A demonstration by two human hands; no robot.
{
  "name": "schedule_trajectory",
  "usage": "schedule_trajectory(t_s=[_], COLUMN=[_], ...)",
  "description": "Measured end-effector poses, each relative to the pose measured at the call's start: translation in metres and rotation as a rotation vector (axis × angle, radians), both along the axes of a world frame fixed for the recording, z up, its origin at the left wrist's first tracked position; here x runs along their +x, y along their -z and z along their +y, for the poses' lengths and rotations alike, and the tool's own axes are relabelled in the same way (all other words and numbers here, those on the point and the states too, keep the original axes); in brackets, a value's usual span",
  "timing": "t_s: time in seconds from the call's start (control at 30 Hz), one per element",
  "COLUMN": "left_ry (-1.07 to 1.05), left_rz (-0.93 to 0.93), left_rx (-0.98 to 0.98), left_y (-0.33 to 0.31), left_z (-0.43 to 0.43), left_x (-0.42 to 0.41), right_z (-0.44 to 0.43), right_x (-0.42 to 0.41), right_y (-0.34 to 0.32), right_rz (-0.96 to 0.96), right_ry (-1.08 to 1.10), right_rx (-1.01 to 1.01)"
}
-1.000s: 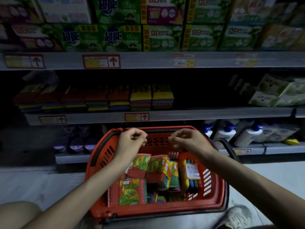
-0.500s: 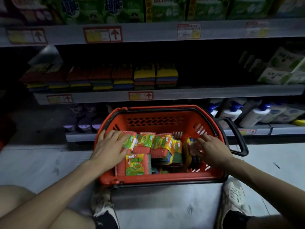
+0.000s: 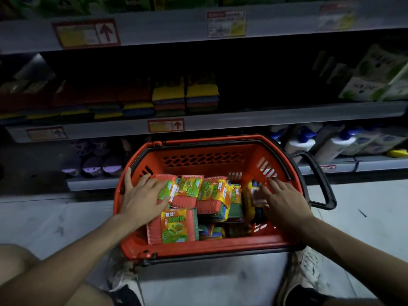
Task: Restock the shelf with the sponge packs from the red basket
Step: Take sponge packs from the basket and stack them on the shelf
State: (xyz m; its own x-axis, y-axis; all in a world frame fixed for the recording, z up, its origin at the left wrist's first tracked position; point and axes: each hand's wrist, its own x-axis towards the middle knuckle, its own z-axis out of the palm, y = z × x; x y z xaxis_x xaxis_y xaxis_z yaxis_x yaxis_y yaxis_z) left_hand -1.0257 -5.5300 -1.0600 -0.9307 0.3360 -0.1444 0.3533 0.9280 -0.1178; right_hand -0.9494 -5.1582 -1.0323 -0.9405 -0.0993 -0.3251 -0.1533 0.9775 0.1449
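A red basket [image 3: 205,159] stands on the floor between my feet, filled with several sponge packs [image 3: 174,226] in orange, green and yellow wrappers. My left hand [image 3: 141,195] lies flat with spread fingers on the leftmost upright pack [image 3: 166,191]. My right hand [image 3: 284,199] reaches into the right side with straight fingers touching a yellow pack [image 3: 254,193]. On the middle shelf [image 3: 242,120] stacked sponge packs [image 3: 185,96] fill the left half; its right middle part is dark.
A black basket handle [image 3: 320,180] sticks out to the right. White spray bottles [image 3: 331,144] stand on the bottom shelf at right, purple items [image 3: 92,162] at left. Green-white packs [image 3: 379,80] sit on the middle shelf's right end. My shoes [image 3: 306,274] flank the basket.
Both hands dropped from the basket's far rim down onto the packs inside. The view tilted down and closer to the basket.
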Motion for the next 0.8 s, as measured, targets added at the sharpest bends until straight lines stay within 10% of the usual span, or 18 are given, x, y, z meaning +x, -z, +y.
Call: schedule_trajectory(t_s=[0.8], left_ry=[0.197], left_rz=[-0.02], left_rx=[0.003], left_y=[-0.022], left_z=[0.106], left_x=[-0.009], right_z=[0.054], right_x=[0.007], right_y=[-0.014], right_rz=[0.002], right_ry=[0.308], right_rx=[-0.084])
